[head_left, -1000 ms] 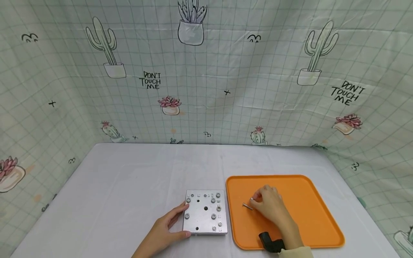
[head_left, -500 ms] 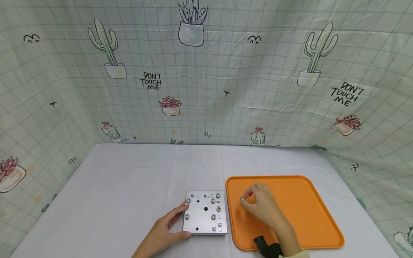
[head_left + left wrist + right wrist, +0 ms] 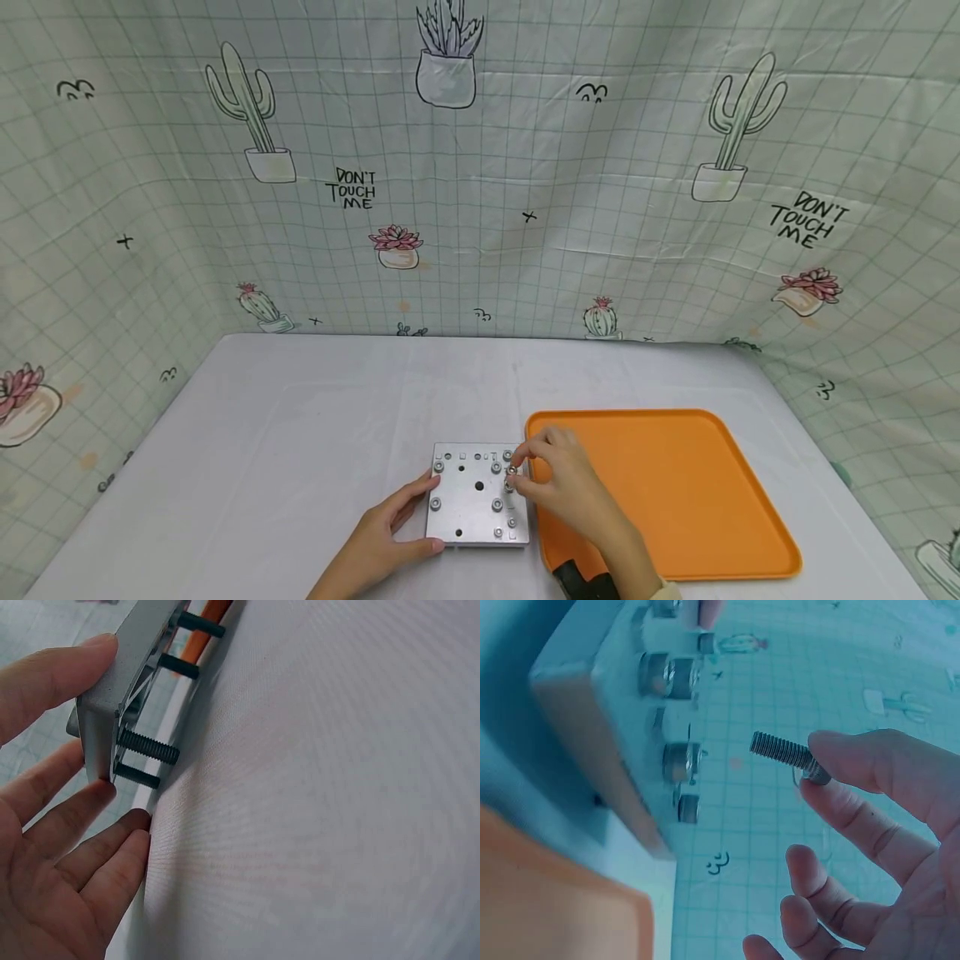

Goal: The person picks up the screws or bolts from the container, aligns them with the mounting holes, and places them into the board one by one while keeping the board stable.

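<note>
Two hands are working at one metal plate point(image 3: 476, 493) on the bench point(image 3: 300, 433).

Going left to right, we are bracing the plate's near-left corner with our left hand point(image 3: 382, 533), thumb and relaxed fingers pressing its edges so it seems unlikely to slide; bolt ends are poking out underneath, holding it off the cloth. Our right hand point(image 3: 562, 483) is pinching a threaded bolt point(image 3: 789, 756) by its head, shank pointing toward the plate's right side, just beside the orange tray point(image 3: 697, 500).
</note>
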The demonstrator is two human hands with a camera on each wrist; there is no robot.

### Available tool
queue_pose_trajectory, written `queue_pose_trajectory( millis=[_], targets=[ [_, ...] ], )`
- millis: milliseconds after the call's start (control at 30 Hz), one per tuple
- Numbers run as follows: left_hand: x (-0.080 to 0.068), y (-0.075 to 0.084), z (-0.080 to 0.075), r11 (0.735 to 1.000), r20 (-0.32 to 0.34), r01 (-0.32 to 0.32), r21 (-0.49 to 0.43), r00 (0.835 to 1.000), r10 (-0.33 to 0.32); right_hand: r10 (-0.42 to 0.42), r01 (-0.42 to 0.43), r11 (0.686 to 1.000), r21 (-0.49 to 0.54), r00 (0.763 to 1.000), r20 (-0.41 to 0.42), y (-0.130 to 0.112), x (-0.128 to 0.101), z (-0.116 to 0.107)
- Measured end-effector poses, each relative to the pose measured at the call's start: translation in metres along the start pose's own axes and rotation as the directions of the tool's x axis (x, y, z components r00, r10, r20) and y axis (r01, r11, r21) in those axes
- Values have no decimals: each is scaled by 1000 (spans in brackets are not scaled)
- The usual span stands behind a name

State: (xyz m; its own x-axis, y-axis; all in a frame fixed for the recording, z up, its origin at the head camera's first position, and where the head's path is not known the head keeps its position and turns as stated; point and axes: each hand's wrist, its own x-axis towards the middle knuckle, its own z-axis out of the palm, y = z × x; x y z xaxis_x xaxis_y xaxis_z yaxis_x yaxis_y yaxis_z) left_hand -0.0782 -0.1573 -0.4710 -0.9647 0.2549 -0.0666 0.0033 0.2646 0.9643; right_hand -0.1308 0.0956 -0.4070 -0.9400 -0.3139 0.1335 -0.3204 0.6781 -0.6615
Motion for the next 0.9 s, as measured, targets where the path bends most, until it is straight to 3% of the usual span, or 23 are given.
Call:
queue_pose_trajectory(
  millis=[467,900],
  targets=[
    [0,1,1,1000,9,17,24,1000,-18,-70,70,994,-84,998,12,-9,11,25],
    [0,1,-1,1000,1,4,26,1000,-4,-68,68,985,-162,998,9,-7,12,35]
  ],
)
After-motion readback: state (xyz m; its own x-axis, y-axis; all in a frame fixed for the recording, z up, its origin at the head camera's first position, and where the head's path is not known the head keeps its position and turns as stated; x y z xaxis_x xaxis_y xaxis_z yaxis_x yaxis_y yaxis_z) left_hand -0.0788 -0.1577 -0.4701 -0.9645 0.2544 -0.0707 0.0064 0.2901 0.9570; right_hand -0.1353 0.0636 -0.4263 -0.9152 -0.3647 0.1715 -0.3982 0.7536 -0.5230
